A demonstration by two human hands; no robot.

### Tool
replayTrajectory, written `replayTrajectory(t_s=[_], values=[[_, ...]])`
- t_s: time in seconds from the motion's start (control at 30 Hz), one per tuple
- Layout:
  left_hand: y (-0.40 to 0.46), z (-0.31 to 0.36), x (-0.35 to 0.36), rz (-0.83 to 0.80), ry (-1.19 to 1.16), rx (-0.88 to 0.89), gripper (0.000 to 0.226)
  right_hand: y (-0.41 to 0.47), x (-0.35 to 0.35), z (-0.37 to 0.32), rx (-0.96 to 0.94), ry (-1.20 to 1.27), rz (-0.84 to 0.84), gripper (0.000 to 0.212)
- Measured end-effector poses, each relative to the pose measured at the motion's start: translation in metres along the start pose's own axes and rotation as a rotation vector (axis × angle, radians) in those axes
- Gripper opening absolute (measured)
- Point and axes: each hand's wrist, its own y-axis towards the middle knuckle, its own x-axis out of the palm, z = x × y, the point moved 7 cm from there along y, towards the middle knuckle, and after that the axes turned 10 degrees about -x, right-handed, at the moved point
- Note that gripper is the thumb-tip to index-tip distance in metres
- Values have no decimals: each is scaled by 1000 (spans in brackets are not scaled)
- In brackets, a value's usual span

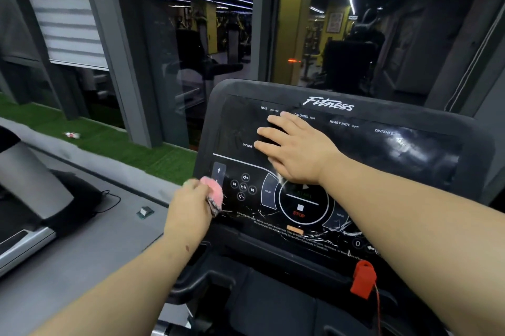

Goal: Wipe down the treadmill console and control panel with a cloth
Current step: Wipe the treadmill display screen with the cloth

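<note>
Right hand (pixel 296 150) lies flat on the treadmill console (pixel 426 160), fingers (pixel 269 132) spread apart across the dark display, gripping nothing, just under the TIME and CALORIES labels. Left hand (pixel 191 203) sits at the console's left edge, its fingers clamped on a bunched pink cloth (pixel 211 189) that touches the control panel (pixel 273 199) right beside the arrow keys. The panel's glossy film looks scratched and peeling near its bottom edge, and glare smears the display at three o'clock. At five o'clock a red safety clip (pixel 363 279) hangs on its cord. Beyond the console at twelve, dark window glass (pixel 341 35) reflects ceiling lights and gym machines. At nine o'clock, a strip of green artificial turf (pixel 109 136) runs along the wall, and a neighbouring treadmill (pixel 35 199) stands on the grey floor.
</note>
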Motion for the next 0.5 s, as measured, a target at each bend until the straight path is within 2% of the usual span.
replayTrajectory(t_s=[0.1,0.27,0.4,0.5], values=[[-17,-1,2,-49,-7,58,39,0,2,-1,0,-9,-5,46],[17,9,-16,80,-96,-147,35,0,2,0,2,-23,-5,47],[-26,8,4,15,-93,-49,33,1,4,-1,2,-20,-6,46],[-17,6,1,-7,-59,-4,36,1,2,-1,2,-21,1,46]])
